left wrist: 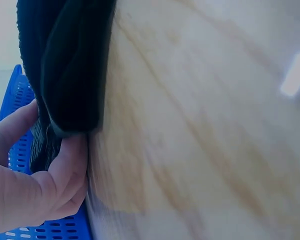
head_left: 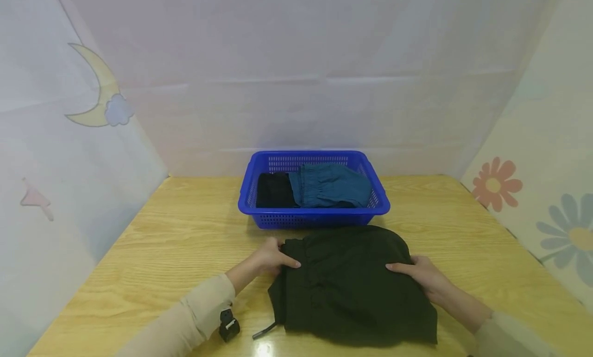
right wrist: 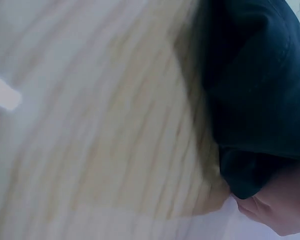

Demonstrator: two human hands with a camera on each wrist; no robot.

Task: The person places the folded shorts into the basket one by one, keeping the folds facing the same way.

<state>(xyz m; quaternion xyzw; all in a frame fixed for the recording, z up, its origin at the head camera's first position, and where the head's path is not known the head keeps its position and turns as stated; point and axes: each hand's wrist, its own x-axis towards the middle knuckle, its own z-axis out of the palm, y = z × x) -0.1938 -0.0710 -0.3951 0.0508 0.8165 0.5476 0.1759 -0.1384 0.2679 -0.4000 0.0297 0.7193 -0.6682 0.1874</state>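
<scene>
Folded dark green shorts (head_left: 356, 290) with an elastic waistband and a hanging drawstring (head_left: 264, 331) are held in front of the basket, low over the table. At the waistband end my left hand (head_left: 271, 256) pinches the cloth, thumb on top and fingers beneath. My right hand (head_left: 423, 277) grips the opposite edge, its thumb on the upper face and the other fingers hidden under the fabric. The left wrist view has the shorts (left wrist: 75, 65) between thumb and fingers of the left hand (left wrist: 40, 185). In the right wrist view, cloth (right wrist: 265, 90) covers part of the right hand (right wrist: 280, 205).
Just behind the shorts stands a blue plastic basket (head_left: 315, 211). Inside lie a folded black garment (head_left: 275, 190) and folded blue shorts (head_left: 335, 184). A small black device (head_left: 229, 325) is by the left sleeve. Printed cloth walls enclose the wooden table (head_left: 185, 233).
</scene>
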